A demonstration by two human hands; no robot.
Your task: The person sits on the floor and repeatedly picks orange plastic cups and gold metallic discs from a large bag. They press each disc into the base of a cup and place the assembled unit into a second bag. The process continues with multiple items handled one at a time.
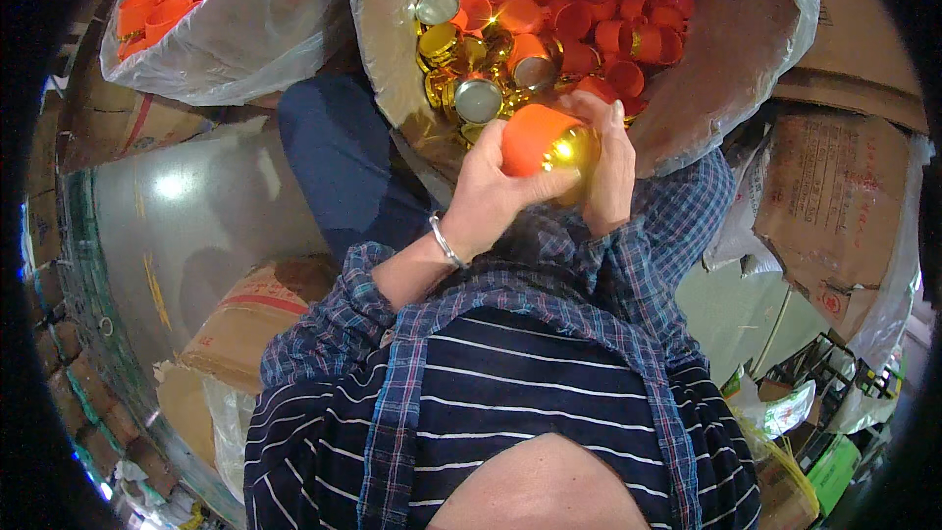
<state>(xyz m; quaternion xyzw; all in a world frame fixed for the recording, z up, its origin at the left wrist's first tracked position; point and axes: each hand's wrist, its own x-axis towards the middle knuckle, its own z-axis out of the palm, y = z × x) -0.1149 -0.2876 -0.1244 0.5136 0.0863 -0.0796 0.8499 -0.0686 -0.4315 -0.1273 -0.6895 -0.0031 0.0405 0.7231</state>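
Between my hands, above the near edge of a plastic-lined box (726, 88), is an orange cylindrical cup-like piece (531, 140) with a shiny gold end. My left hand (488, 194) is wrapped round the orange side, a silver bangle on its wrist. My right hand (610, 159) closes on the gold end, its fingers partly hidden behind it. Inside the box lie many orange cup-like pieces (589, 25), with round gold lids (438, 42) heaped at the left. Silvery discs (479, 100) show among the lids.
A second plastic-lined container (285, 34) at the far left holds more orange pieces (169, 15). Cardboard boxes stand to the right (819, 206) and lower left (250, 319). At the lower right are a black crate (819, 363) and a green package (834, 474).
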